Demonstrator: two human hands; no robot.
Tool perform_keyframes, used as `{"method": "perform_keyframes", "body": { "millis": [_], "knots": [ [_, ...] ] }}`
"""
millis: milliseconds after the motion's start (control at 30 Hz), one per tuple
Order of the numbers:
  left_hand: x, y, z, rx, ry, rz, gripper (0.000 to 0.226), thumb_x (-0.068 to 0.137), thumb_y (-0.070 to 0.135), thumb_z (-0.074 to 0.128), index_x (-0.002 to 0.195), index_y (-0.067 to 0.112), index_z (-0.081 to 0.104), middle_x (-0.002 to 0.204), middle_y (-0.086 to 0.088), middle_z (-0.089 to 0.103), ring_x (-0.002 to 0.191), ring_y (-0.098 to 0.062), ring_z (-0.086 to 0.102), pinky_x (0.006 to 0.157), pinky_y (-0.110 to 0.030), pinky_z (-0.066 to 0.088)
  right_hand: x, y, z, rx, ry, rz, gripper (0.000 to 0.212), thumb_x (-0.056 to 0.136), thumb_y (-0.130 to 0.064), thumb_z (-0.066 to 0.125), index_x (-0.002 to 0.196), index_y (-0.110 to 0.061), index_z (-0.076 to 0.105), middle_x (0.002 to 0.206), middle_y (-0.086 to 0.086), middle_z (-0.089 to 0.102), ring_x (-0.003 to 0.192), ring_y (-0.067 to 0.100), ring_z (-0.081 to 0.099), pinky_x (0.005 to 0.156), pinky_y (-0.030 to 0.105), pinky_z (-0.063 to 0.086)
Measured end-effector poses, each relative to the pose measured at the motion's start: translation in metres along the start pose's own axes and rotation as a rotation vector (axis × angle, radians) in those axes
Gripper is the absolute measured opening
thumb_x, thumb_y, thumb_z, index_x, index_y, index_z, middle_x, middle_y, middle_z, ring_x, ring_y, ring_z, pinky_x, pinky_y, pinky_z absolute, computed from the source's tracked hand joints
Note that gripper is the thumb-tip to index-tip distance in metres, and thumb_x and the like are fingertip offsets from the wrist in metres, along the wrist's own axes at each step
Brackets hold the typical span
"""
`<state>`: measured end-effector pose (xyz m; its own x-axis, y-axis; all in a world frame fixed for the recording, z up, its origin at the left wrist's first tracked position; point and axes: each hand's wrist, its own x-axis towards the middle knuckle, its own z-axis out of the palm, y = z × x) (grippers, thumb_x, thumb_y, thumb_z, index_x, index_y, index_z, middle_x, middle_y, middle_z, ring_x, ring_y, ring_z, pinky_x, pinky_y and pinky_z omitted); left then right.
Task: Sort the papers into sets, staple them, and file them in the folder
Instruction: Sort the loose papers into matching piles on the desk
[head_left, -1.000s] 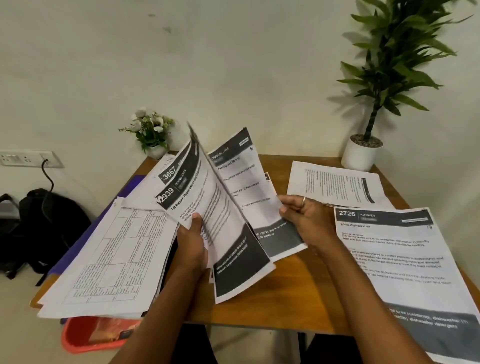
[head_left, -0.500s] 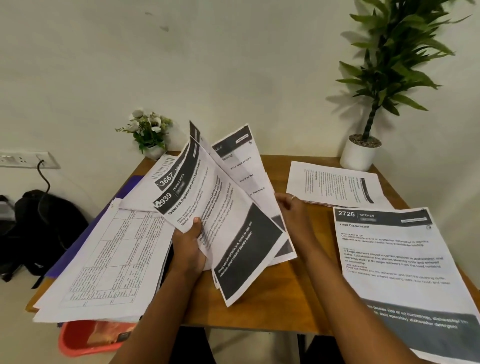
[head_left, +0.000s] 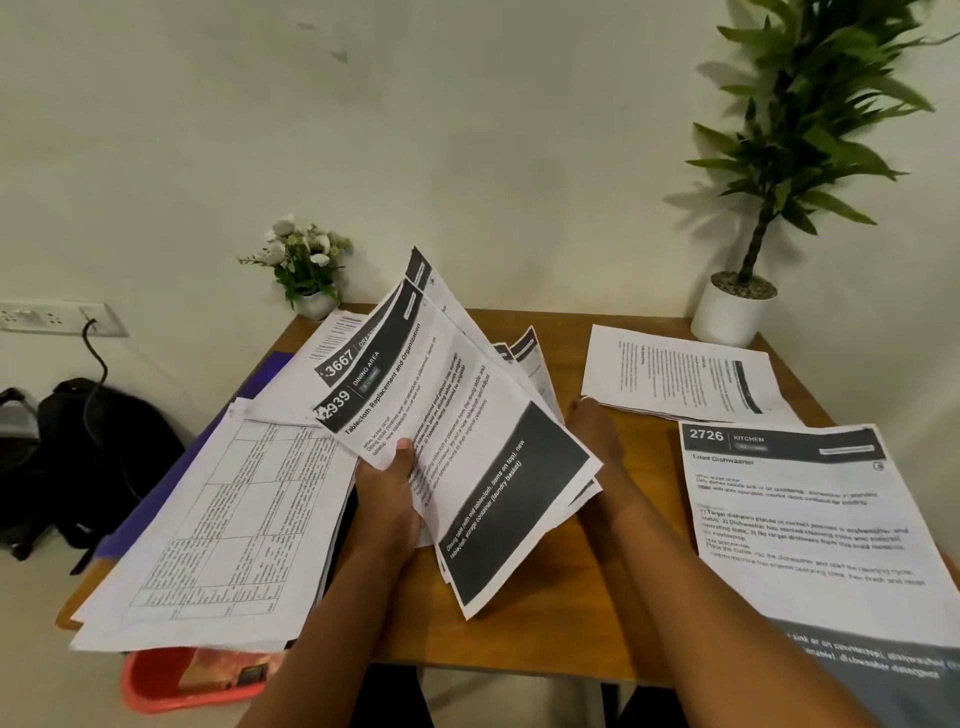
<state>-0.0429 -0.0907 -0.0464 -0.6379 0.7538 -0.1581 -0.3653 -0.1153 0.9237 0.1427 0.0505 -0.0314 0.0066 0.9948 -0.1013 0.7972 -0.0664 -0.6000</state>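
My left hand (head_left: 388, 491) grips a fanned bundle of printed sheets (head_left: 457, 431), thumb on the top page headed 2939, tilted up over the wooden table (head_left: 561, 587). Behind the bundle's right edge sits my right hand (head_left: 592, 434), its fingers hidden by the sheets. A pile with a table-grid page (head_left: 223, 525) lies at the left, over a purple folder (head_left: 262, 376). A sheet headed 2726 (head_left: 795, 525) lies at the right, and another set (head_left: 675, 376) lies behind it. No stapler shows.
A small flower pot (head_left: 306, 270) stands at the table's back left and a tall potted plant (head_left: 737, 312) at the back right. On the floor at the left are a black backpack (head_left: 88, 452) and a red basket (head_left: 182, 680). The wall rises directly behind.
The fanned sheets have closed together and tipped to the right. My right hand slid behind them, so its fingers no longer show.
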Motion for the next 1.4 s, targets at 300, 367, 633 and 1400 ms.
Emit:
{"method": "perform_keyframes", "body": {
  "millis": [300, 367, 633, 1400],
  "knots": [
    [-0.002, 0.002, -0.002, 0.010, 0.016, -0.010, 0.036, 0.103, 0.014, 0.059, 0.137, 0.026, 0.055, 0.120, 0.009, 0.071, 0.095, -0.009, 0.074, 0.069, -0.026, 0.060, -0.008, 0.016, 0.007, 0.014, 0.202, -0.126, 0.024, 0.085, -0.045, 0.076, 0.100, -0.026, 0.075, 0.114, 0.006, 0.071, 0.096, 0.028, 0.070, 0.084, 0.045, 0.061],
    [-0.001, 0.002, 0.000, 0.000, 0.016, -0.020, 0.037, 0.103, 0.013, 0.059, 0.137, 0.025, 0.055, 0.123, 0.006, 0.070, 0.101, -0.013, 0.073, 0.081, -0.036, 0.062, -0.008, 0.024, 0.009, 0.318, 0.112, -0.140, 0.015, 0.083, -0.045, 0.076, 0.088, -0.031, 0.074, 0.104, 0.004, 0.074, 0.090, 0.027, 0.071, 0.080, 0.050, 0.062],
    [-0.001, 0.001, 0.000, -0.082, -0.060, -0.035, 0.035, 0.100, 0.008, 0.061, 0.127, 0.030, 0.059, 0.114, 0.004, 0.076, 0.100, -0.019, 0.076, 0.079, -0.042, 0.064, -0.037, 0.007, -0.034, 0.870, -0.085, -0.155, 0.017, 0.092, -0.029, 0.073, 0.107, -0.025, 0.065, 0.105, -0.003, 0.075, 0.088, 0.022, 0.074, 0.075, 0.042, 0.064],
    [0.002, -0.003, -0.005, 0.059, -0.188, -0.020, 0.041, 0.097, 0.011, 0.066, 0.134, 0.029, 0.058, 0.117, 0.005, 0.076, 0.104, -0.018, 0.075, 0.082, -0.043, 0.061, -0.076, 0.013, -0.078, 0.561, -0.329, -0.229, 0.020, 0.100, -0.038, 0.060, 0.111, -0.027, 0.072, 0.098, -0.012, 0.078, 0.087, 0.010, 0.075, 0.078, 0.033, 0.059]
  ]
}}
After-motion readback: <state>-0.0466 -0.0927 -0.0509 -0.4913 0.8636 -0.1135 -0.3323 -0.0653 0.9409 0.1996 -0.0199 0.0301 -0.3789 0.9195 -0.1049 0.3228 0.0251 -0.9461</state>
